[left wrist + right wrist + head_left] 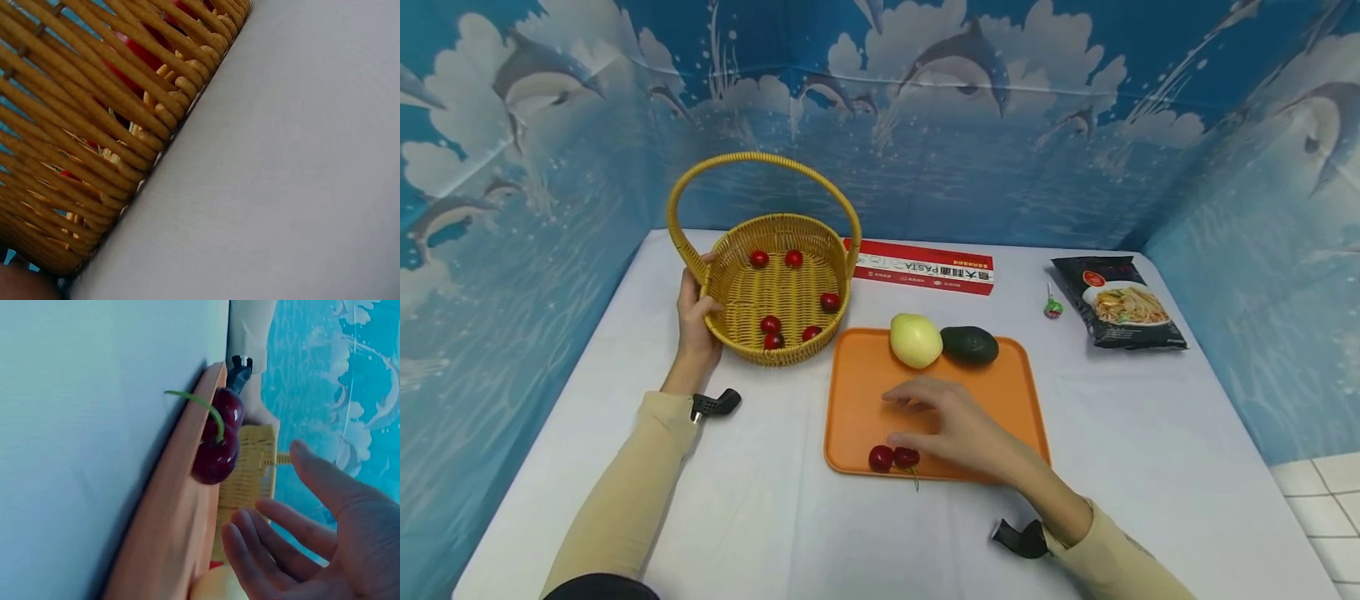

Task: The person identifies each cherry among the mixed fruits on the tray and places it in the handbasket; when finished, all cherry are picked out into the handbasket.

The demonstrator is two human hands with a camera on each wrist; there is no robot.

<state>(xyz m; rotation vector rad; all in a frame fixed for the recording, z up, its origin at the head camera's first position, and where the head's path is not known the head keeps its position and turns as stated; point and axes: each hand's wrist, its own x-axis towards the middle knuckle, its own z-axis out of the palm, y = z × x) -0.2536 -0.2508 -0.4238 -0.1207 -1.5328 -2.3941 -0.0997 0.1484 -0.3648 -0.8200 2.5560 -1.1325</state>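
At the left of the head view my left hand grips the yellow wicker basket at its side, near the foot of the handle, thumb over the rim. Several red cherries lie in the basket; through its weave bits of red show in the left wrist view. My right hand hovers over the orange tray, fingers spread and holding nothing. Just beside its thumb, two dark cherries rest at the tray's near edge, one with a green stem.
On the tray's far side sit a yellow-green fruit and an avocado. Behind the tray lies a red pasta box. Farther right are a lollipop and a black noodle packet. A dolphin-print curtain surrounds the white table.
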